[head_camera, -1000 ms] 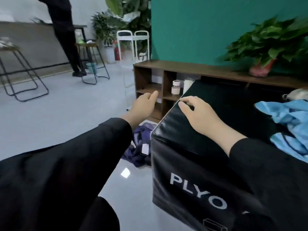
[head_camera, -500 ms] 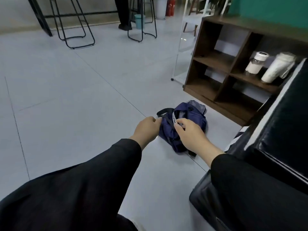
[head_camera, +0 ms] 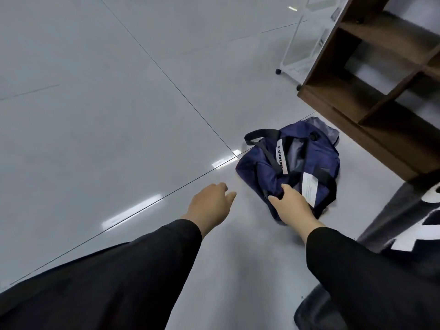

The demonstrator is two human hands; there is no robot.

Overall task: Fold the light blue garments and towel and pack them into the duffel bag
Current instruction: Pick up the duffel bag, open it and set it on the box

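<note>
A navy duffel bag [head_camera: 307,160] with black straps and a white label lies crumpled on the grey tile floor. My right hand [head_camera: 291,206] grips the bag's near edge, fingers curled into the fabric. My left hand [head_camera: 210,203] hovers just left of the bag with relaxed fingers, holding nothing. The light blue garments and towel are out of view.
A brown wooden shelf unit [head_camera: 371,96] stands right behind the bag. A white wire rack on castors [head_camera: 302,55] is beside it. A black box with white lettering [head_camera: 409,225] fills the right edge. Open floor spreads to the left.
My view has dropped further toward the floor. My left hand has let go of the bag and moved left, while my right hand now grips the bag's near edge.
</note>
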